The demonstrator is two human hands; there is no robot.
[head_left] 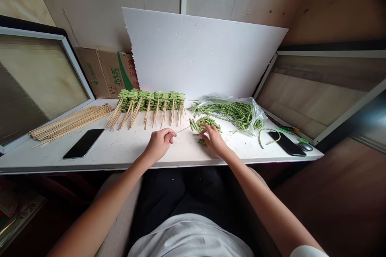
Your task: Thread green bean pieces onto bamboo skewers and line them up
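Observation:
My left hand (159, 143) is closed in a pinch on a thin bamboo skewer (183, 129), which points right. At the skewer's tip are a few short green bean pieces (193, 124); whether all of them are threaded on it I cannot tell. My right hand (213, 139) hovers at the pile of cut long beans (211, 121), thumb and index finger apart, covering part of the pile. No piece shows between its fingers. Behind my left hand stand stacked rows of filled bean skewers (150, 100), their bare sticks toward me.
Loose bamboo skewers (72, 122) lie at the left, behind a phone (83, 143). Whole long beans (232, 111) spill from a clear plastic bag (256, 114) at the right. Another phone (286, 143) lies farther right. A white foam board (205, 54) and a cardboard box (105, 72) stand behind.

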